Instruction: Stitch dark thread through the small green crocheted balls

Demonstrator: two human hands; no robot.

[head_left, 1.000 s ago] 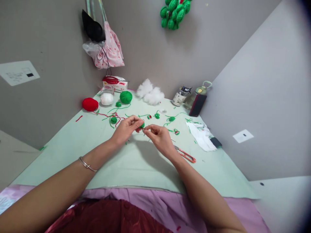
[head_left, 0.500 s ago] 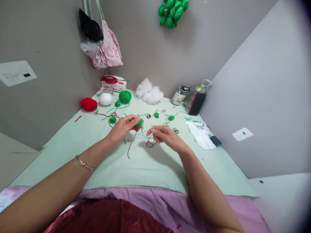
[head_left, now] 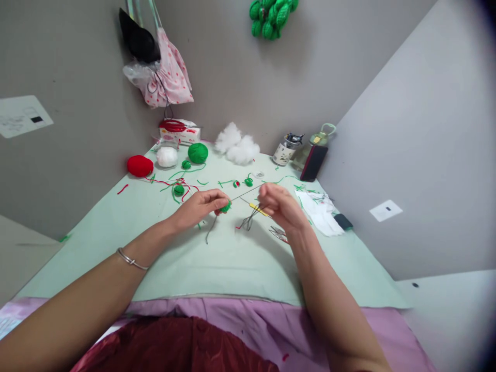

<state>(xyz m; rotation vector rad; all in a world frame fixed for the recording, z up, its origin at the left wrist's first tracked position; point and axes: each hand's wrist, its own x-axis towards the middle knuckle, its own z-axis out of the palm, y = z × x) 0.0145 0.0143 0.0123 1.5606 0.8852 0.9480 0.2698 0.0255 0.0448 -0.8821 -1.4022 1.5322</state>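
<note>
My left hand (head_left: 199, 206) pinches a small green crocheted piece (head_left: 226, 207) just above the pale green table mat (head_left: 217, 258). A thin dark thread (head_left: 246, 195) runs taut from that piece to my right hand (head_left: 281, 206), which is closed in a pinch on the thread's far end, likely with a needle too small to see. Loose dark thread loops (head_left: 248, 223) lie on the mat under my right hand. A yellow-handled tool (head_left: 259, 209) lies beside it.
Red (head_left: 140, 165), white (head_left: 167, 156) and green yarn balls (head_left: 198, 153) sit at the back left, white stuffing (head_left: 237, 145) behind. Small green crocheted pieces (head_left: 179, 190) and yarn scraps dot the mat. A jar (head_left: 284, 151), bottle (head_left: 320, 139), dark phone (head_left: 313, 163) and white cloth (head_left: 318, 211) stand right.
My right hand has drawn away to the right and up, pulling the thread taut from the green piece. My left hand has stayed in place holding the piece.
</note>
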